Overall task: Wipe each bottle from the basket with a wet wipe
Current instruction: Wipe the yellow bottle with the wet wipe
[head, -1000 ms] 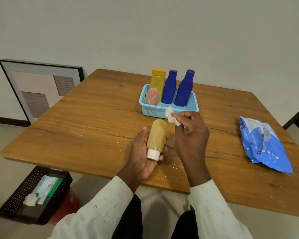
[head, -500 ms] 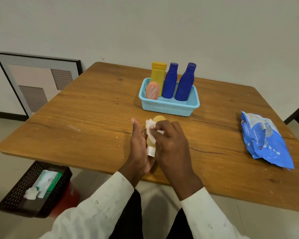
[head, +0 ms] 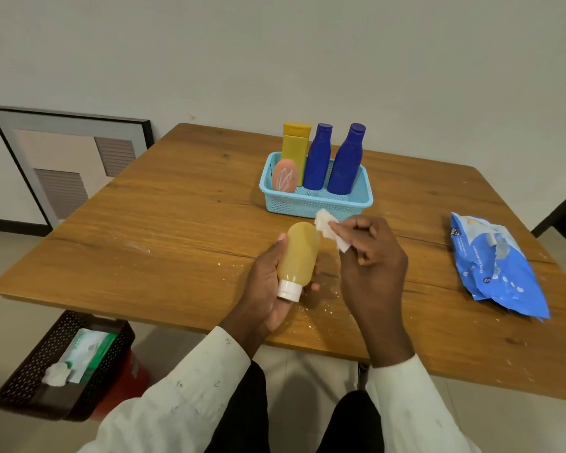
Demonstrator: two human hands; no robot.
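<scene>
Since 0.5 s earlier, right hand lifted the pinched wet wipe to 1 o'clock of the amber bottle, gripped by left hand above the table; loosely held, it might slip.

On the bench the basket stands toward the far edge, holding four bottles — a small one at its left front, a tall one behind it, two more to the right. Nearer, in front of the basket, the left hand holds a bottle, cap toward the person; the right hand just beside it pinches a wipe at the bottle's far end. The wipe pack lies well to the right. On the floor, left of the bench — a crate.
</scene>
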